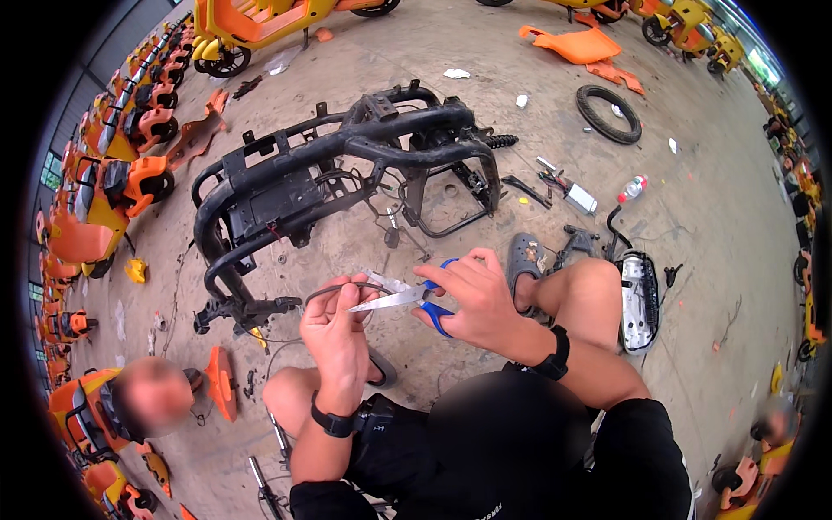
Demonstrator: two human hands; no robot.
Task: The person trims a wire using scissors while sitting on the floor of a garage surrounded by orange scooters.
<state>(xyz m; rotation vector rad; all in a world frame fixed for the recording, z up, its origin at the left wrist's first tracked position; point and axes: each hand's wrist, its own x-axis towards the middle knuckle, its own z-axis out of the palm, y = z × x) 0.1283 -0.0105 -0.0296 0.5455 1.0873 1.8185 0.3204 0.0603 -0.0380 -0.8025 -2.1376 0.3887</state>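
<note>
My right hand (472, 299) grips a pair of scissors (394, 300) by their blue handles, the blades spread apart and pointing left. Between the fingers of my left hand (336, 325) is a thin dark cable (322, 291), looped close to the blades. Whether the blades touch the cable I cannot tell. A clear, crumpled strip of plastic (384, 279) shows just behind the blades. Beyond both hands a black scooter frame (347, 143) lies on the concrete floor, with loose wires hanging from it.
A tyre (608, 114), a bottle with a red label (633, 188) and a silver box with wires (579, 198) lie to the right. By my right knee is a black-and-silver part (640, 303). Orange panels (572, 43) and rows of yellow-orange scooters (91, 217) stand around.
</note>
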